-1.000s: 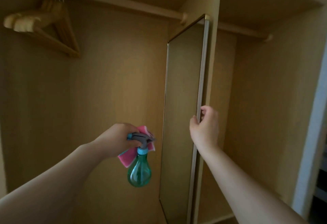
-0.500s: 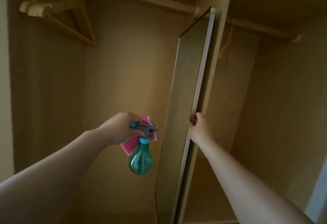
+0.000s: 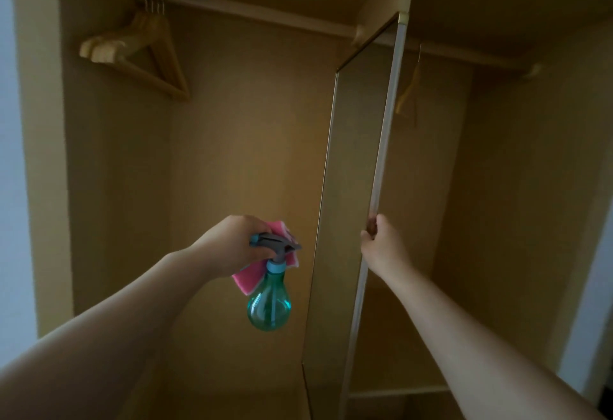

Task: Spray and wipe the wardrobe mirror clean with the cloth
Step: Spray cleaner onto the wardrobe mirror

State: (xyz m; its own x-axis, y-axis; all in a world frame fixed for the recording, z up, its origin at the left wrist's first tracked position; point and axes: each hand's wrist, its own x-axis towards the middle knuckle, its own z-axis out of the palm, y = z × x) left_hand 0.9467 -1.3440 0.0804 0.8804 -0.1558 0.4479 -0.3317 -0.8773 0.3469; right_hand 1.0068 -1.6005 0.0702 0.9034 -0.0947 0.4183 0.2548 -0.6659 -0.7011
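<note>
We are swinging the mirror (image 3: 348,207) out so we can see its face. It hangs on the middle wall of the wardrobe (image 3: 248,154), and we see it almost from the side. Our right grip (image 3: 381,247) pinches its near edge, with the fingers curled round the thin frame. Our left grip (image 3: 232,244) is curled round the top of the bottle (image 3: 269,307) and holds the pink cloth (image 3: 247,282) tucked behind it. The bottle hangs just left of the mirror and does not touch it. To do this well, we think we should pull the edge slowly. We should keep our fingers on the frame, not on the glass, so we leave no new marks. We should also keep the bottle clear while the mirror swings. Once the glass faces us, we can point the nozzle at it and spray. A second ago our right grip was looser and only just reaching the edge; now it is wrapped on. The left grip holds the bottle and cloth the same way. The hangers (image 3: 139,51) now sit further in from the left, and one more hanger (image 3: 409,94) shows behind the mirror.
</note>
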